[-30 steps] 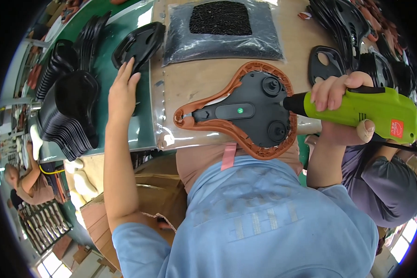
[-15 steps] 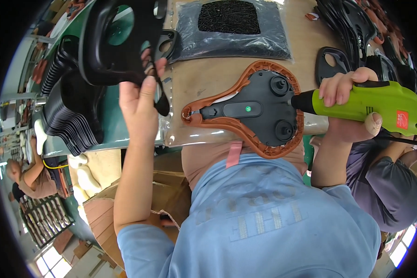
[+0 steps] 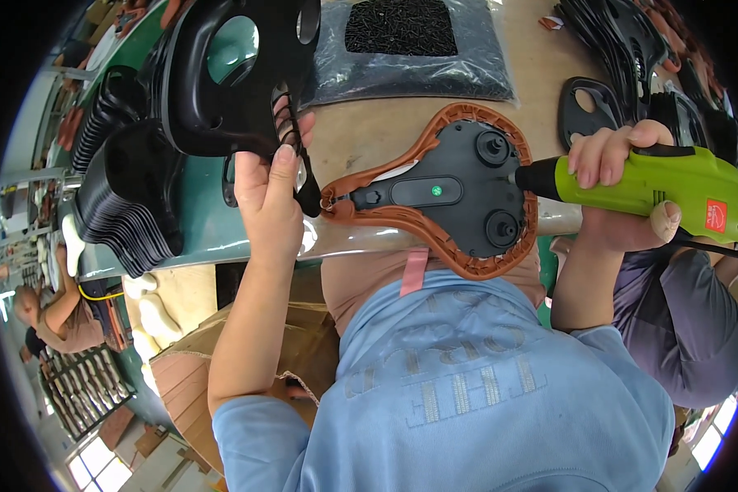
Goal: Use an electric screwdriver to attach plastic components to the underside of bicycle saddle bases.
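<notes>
My left hand (image 3: 271,176) is closed on a glossy black plastic frame (image 3: 213,135) with large oval openings, lifted above the left of the bench. Its narrow end hangs by the nose of an upside-down saddle (image 3: 435,193); whether they touch I cannot tell. The saddle has a brown rim, a dark grey base, two round mounts and a small green sticker. My right hand (image 3: 611,164) is wrapped round a lime-green electric screwdriver (image 3: 689,193) with a black nose. That nose points left at the saddle's wide end, and its tip overlaps the edge.
A clear bag (image 3: 328,74) of small black screws lies at the back. Nested black plastic parts (image 3: 135,189) stand on the left, with more black parts (image 3: 623,49) at the back right. A cardboard box (image 3: 197,369) is below the bench. Other people (image 3: 681,320) sit at right and far left.
My left hand has carried the black frame rightward and slightly down, bringing its narrow end closer to the saddle's nose. My right hand and the screwdriver have hardly moved.
</notes>
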{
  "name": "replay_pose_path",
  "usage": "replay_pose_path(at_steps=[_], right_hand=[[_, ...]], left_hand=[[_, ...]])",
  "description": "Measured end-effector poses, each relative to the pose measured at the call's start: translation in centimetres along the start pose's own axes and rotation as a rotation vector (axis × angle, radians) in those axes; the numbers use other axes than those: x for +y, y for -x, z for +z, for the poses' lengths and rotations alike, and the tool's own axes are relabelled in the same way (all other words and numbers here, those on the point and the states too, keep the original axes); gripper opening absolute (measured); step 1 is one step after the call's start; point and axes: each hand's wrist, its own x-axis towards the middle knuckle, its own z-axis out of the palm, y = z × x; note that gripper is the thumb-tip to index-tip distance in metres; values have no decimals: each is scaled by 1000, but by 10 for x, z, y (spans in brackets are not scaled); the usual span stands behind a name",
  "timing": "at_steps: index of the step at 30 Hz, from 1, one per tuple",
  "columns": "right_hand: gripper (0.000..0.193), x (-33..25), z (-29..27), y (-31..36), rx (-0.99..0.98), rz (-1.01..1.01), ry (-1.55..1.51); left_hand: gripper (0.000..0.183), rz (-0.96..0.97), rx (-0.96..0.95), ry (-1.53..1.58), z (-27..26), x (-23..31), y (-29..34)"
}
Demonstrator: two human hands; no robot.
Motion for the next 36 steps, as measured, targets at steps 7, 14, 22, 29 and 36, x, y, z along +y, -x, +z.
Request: replay_pose_path(at_steps=[7, 14, 22, 29, 36], right_hand=[[59, -2, -3, 2, 8, -35, 4], [63, -55, -11, -2, 189, -288, 254], [72, -107, -24, 6, -14, -318, 396], [78, -86, -12, -2, -96, -278, 324], [73, -60, 4, -14, -239, -220, 254]], left_hand=[[34, 34, -32, 8, 5, -2, 1], [42, 170, -604, -519, 16, 0, 12], [45, 212, -866, -780, 29, -7, 17], [45, 314, -960, -1036, 31, 8, 17], [48, 388, -914, -1264, 29, 0, 19]])
